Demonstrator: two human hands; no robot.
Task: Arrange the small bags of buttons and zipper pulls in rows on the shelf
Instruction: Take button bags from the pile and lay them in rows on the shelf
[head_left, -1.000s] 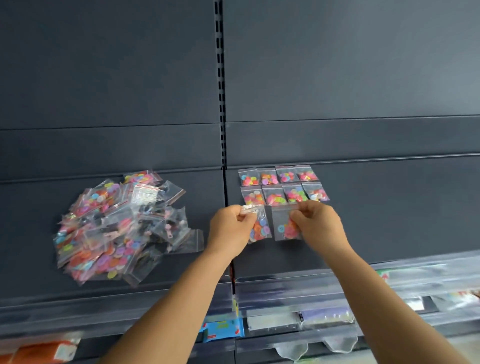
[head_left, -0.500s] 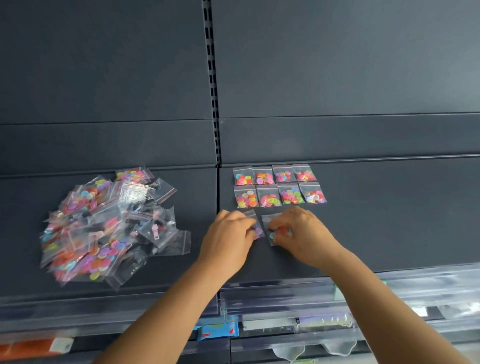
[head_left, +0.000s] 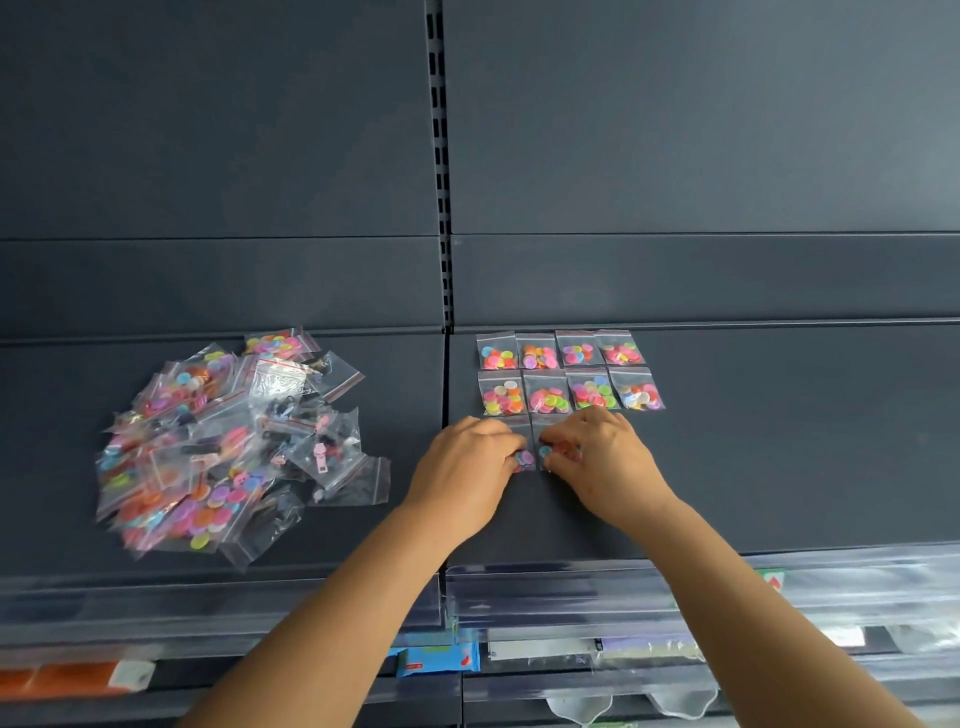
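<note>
- Nearest the camera, clear plastic rail strips run along the front edge of the dark grey shelf; below them lower shelves hold blurred goods, among them an orange packet and a blue one.
- Two bare forearms reach up onto the shelf. The left hand rests knuckles-up with fingers curled down onto a small clear bag, pinching or pressing it; which, I cannot tell. The right hand does the same on a second bag just beside the first.
- Both bags lie flat, long axis running front to back, sealed tops toward the wall, starting a third row.
- Touching them behind, two rows of four bags lie flat in a grid, each clear with a red-lined zip top and bright buttons inside.
- Well to the left, a loose pile of bags overlaps at all angles; buttons and pink and dark zipper pulls show through.
- Farthest, dark grey back panels meet at a slotted upright.
</note>
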